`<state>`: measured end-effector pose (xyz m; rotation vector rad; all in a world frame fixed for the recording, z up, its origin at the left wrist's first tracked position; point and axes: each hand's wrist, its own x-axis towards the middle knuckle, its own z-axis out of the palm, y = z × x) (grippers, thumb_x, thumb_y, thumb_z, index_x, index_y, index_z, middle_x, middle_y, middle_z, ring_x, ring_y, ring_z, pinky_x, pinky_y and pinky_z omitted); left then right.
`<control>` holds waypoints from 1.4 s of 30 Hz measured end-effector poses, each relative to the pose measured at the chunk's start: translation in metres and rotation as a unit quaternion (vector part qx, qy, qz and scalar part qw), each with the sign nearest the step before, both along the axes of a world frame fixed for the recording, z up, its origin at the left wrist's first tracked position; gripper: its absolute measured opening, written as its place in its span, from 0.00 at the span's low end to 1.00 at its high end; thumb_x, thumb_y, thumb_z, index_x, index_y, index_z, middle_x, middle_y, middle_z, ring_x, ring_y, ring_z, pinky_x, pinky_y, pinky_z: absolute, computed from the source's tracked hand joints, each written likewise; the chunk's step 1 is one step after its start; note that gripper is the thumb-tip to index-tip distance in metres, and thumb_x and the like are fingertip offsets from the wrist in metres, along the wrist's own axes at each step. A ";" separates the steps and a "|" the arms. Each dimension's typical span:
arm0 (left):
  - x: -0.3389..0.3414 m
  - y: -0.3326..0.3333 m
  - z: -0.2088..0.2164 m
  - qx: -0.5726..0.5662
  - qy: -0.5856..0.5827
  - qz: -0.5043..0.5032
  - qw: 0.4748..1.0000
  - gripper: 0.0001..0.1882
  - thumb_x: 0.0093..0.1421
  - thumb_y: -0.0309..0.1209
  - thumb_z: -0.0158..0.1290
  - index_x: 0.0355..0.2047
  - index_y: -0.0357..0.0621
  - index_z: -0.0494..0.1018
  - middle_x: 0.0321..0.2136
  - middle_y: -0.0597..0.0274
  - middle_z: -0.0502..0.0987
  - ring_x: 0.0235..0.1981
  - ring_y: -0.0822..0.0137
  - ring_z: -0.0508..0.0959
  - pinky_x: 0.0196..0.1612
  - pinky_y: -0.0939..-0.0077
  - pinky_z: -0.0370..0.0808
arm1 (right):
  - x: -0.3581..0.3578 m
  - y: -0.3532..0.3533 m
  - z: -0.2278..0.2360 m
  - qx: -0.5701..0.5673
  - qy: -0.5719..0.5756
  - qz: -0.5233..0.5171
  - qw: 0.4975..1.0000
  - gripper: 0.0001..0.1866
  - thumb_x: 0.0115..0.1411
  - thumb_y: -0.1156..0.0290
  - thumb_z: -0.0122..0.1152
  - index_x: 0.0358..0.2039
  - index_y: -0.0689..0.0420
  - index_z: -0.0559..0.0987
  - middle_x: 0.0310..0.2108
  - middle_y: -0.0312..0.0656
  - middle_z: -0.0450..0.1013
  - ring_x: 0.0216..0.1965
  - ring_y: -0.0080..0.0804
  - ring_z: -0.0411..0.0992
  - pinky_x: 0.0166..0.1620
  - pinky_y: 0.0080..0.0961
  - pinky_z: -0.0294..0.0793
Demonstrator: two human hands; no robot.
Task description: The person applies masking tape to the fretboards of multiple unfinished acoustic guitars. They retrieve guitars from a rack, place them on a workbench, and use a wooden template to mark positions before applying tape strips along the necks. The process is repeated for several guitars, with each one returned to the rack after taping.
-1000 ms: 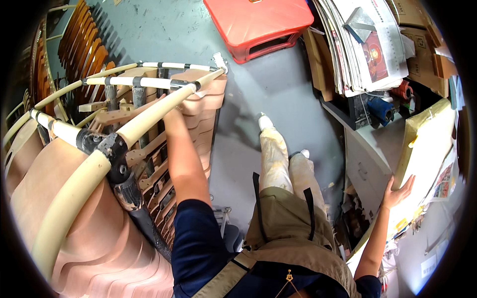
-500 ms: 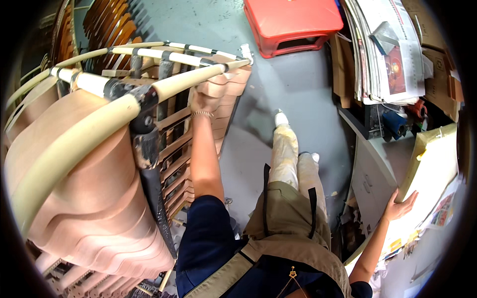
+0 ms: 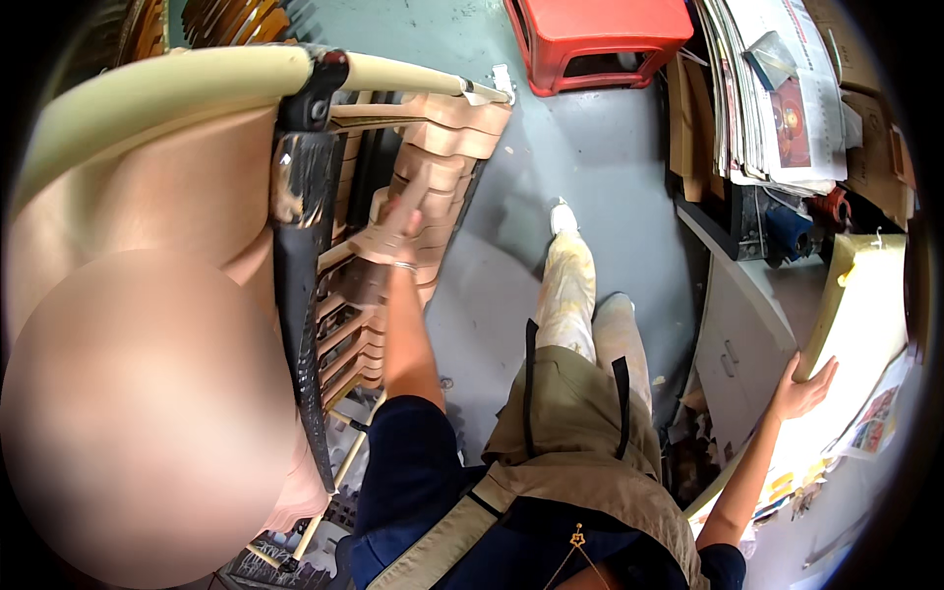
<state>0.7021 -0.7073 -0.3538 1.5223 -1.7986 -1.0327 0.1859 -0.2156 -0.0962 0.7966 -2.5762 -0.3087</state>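
Observation:
My left hand (image 3: pixel 397 232) reaches in among stacked pinkish-brown wavy-edged pieces (image 3: pixel 447 177) on a rack. It is smeared by motion at a curved piece (image 3: pixel 369 246) of the same colour, and whether its fingers grip that piece cannot be made out. My right hand (image 3: pixel 801 393) lies with fingers stretched out against a thick cream slab (image 3: pixel 854 295) with a yellowish edge, at the right. The rack's cream tube (image 3: pixel 197 79) arches over the stack, joined to a worn black post (image 3: pixel 300 246).
A red plastic stool (image 3: pixel 605 34) stands on the grey floor (image 3: pixel 511 265) ahead. Newspapers (image 3: pixel 777 98) are piled at the far right, above a white cabinet (image 3: pixel 733 344). Orange-brown slatted wooden pieces (image 3: pixel 231 22) show at the far left. A blurred round patch covers the lower left.
My left hand has moved back toward me, down the stack from near its far end. The rack shows larger and shifted in view. My right hand stays at the slab.

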 end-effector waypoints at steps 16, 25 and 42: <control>-0.152 0.284 0.321 0.252 0.249 -0.144 0.924 0.11 0.60 0.30 0.47 0.39 0.36 0.71 0.42 0.56 0.73 0.42 0.65 0.74 0.45 0.72 0.73 | 0.166 -0.058 0.050 -0.177 -0.502 0.311 0.788 0.36 0.47 0.69 0.65 0.58 0.56 0.63 0.58 0.47 0.60 0.63 0.44 0.53 0.65 0.49 0.41; -0.210 0.425 0.457 -0.152 0.014 -0.569 0.808 0.27 0.43 0.39 0.67 0.38 0.38 0.70 0.33 0.57 0.74 0.33 0.61 0.73 0.37 0.69 0.71 | 0.244 0.100 0.111 -0.300 -0.410 0.203 0.837 0.12 0.46 0.68 0.63 0.31 0.60 0.75 0.29 0.49 0.68 0.35 0.52 0.67 0.34 0.42 0.66; -0.536 0.614 0.573 0.223 0.249 -0.736 0.589 0.29 0.65 0.34 0.44 0.63 0.52 0.48 0.21 0.63 0.70 0.15 0.73 0.71 0.17 0.79 0.70 | 0.189 0.432 0.220 -0.745 -0.263 -0.231 0.567 0.16 0.66 0.60 0.42 0.39 0.62 0.68 0.20 0.38 0.68 0.18 0.22 0.68 0.24 0.18 0.69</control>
